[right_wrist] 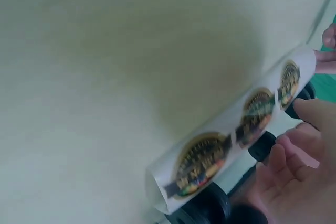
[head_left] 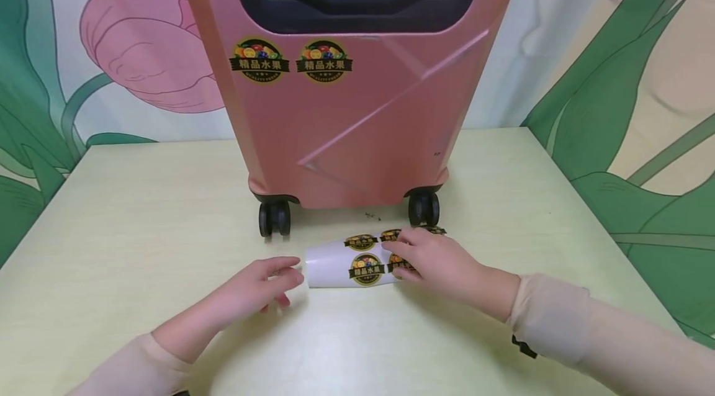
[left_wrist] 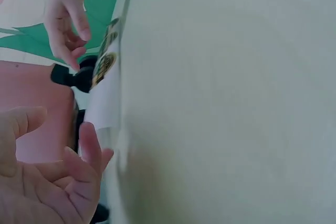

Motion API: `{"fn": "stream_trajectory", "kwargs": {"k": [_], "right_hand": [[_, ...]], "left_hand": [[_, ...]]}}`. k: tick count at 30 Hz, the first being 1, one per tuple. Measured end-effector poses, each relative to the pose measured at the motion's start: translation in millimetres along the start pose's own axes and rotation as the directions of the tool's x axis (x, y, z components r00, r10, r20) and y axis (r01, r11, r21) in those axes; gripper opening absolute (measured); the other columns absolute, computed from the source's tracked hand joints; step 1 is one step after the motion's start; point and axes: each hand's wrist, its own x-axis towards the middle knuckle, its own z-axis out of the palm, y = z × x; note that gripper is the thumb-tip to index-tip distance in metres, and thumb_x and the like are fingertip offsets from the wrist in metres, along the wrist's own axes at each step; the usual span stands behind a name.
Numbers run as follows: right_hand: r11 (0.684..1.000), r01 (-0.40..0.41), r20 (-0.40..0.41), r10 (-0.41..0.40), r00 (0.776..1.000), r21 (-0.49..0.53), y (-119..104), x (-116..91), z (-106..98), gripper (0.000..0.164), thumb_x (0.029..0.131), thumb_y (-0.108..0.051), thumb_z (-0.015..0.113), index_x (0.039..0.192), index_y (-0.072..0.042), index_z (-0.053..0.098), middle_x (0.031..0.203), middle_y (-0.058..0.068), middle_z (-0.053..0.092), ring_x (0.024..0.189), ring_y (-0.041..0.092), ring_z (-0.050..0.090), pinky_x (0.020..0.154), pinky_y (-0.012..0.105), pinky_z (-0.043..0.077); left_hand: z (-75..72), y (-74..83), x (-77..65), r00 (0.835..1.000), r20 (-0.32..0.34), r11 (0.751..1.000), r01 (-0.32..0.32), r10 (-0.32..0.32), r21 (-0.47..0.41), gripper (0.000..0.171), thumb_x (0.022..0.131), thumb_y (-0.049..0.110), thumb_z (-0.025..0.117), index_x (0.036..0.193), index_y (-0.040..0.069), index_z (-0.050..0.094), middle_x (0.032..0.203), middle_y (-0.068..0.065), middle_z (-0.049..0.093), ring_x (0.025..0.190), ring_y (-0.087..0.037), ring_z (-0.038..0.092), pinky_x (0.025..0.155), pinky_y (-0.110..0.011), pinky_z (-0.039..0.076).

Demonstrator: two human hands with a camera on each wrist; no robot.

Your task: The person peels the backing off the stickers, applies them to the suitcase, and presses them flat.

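A curved white sheet of round black-and-gold fruit stickers (head_left: 329, 267) lies on the table before a pink suitcase (head_left: 357, 117). Two matching stickers (head_left: 260, 61) are stuck side by side at the suitcase's upper left. My right hand (head_left: 441, 262) is over the sheet's right part and hides some stickers there. In the right wrist view its fingers (right_wrist: 294, 161) are loosely bent, with nothing seen between them. Beside the sheet's left end is my left hand (head_left: 257, 289), fingers relaxed and holding nothing; whether a fingertip touches the edge, I cannot tell.
The suitcase stands upright on black wheels (head_left: 274, 218) at the back of the pale table (head_left: 139, 210). Behind it hangs a backdrop (head_left: 620, 73) printed with plants. Small dark marks (head_left: 372, 216) show on the tabletop between the wheels.
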Motion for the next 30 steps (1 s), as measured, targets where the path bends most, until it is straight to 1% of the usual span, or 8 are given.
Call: {"fn": "stream_trajectory", "kwargs": {"k": [5,9,13,16,19,22,26,30], "right_hand": [[0.999,0.023,0.031,-0.022,0.999,-0.031,-2,-1,11,0.045,0.078,-0.025,0.075,0.118,-0.01,0.063,0.08,-0.002,0.047,0.062,0.01,0.042,0.048,0.02,0.036],[0.998,0.023,0.063,-0.019,0.998,-0.054,-6,1,15,0.051,0.076,-0.033,0.075,0.12,-0.011,0.061,0.078,-0.004,0.044,0.061,0.009,0.041,0.047,0.02,0.035],[0.993,0.03,0.088,-0.02,0.996,-0.116,-7,2,19,0.058,0.075,-0.038,0.075,0.122,-0.009,0.061,0.078,-0.003,0.044,0.063,0.01,0.043,0.05,0.021,0.038],[0.991,0.019,0.068,-0.01,0.998,-0.135,-8,4,19,0.058,0.075,-0.037,0.076,0.123,-0.007,0.06,0.081,-0.002,0.047,0.065,0.01,0.045,0.051,0.022,0.04],[0.995,-0.028,0.043,0.032,0.999,-0.093,-9,6,17,0.057,0.076,-0.035,0.075,0.123,-0.008,0.06,0.083,-0.002,0.049,0.063,0.01,0.044,0.048,0.022,0.038],[0.996,-0.081,0.013,0.081,0.997,-0.023,-10,10,13,0.056,0.076,-0.033,0.075,0.124,-0.009,0.059,0.088,-0.001,0.053,0.065,0.01,0.047,0.049,0.023,0.04],[0.993,-0.113,0.001,0.113,0.994,0.031,-12,14,10,0.056,0.076,-0.034,0.076,0.123,-0.01,0.059,0.098,0.001,0.058,0.075,0.012,0.055,0.057,0.027,0.046],[0.991,-0.119,0.015,0.119,0.993,0.059,-13,17,10,0.057,0.076,-0.035,0.076,0.125,-0.01,0.058,0.099,0.001,0.059,0.077,0.012,0.055,0.06,0.027,0.046]], "left_hand": [[5.2,-8.2,6.3,0.996,0.085,0.995,0.003,0.005,-0.096,0.052,0.092,0.028,0.058,0.131,-0.004,0.045,0.104,-0.011,0.065,0.074,-0.021,0.063,0.053,-0.026,0.039],[8.2,-9.5,8.3,0.993,0.118,0.987,0.007,0.012,-0.161,0.046,0.09,0.026,0.06,0.125,-0.002,0.051,0.098,-0.01,0.066,0.078,-0.022,0.063,0.057,-0.028,0.042],[10.7,-8.2,8.9,0.993,0.11,0.977,-0.008,0.032,-0.212,0.046,0.09,0.025,0.06,0.127,-0.001,0.05,0.1,-0.012,0.065,0.082,-0.024,0.062,0.062,-0.03,0.044],[12.0,-7.4,9.4,0.997,0.07,0.971,-0.018,0.036,-0.24,0.047,0.091,0.024,0.06,0.128,-0.001,0.049,0.097,-0.011,0.063,0.079,-0.022,0.059,0.062,-0.031,0.045],[14.3,-8.2,9.5,0.999,0.048,0.964,-0.01,0.023,-0.267,0.044,0.091,0.024,0.06,0.126,-0.001,0.051,0.088,-0.009,0.06,0.073,-0.018,0.055,0.06,-0.029,0.045],[21.0,-9.0,10.2,0.997,0.077,0.954,0.012,0.012,-0.301,0.043,0.091,0.024,0.06,0.126,0.0,0.053,0.082,-0.005,0.056,0.067,-0.014,0.051,0.055,-0.025,0.044],[38.3,-5.3,14.1,0.993,0.116,0.928,0.05,-0.008,-0.369,0.046,0.091,0.027,0.061,0.13,0.003,0.054,0.081,-0.002,0.055,0.066,-0.011,0.05,0.053,-0.021,0.043],[57.0,1.8,20.8,0.996,0.077,0.878,0.07,-0.038,-0.473,0.043,0.091,0.028,0.06,0.123,-0.001,0.057,0.08,0.001,0.055,0.064,-0.007,0.05,0.051,-0.019,0.042]]}}
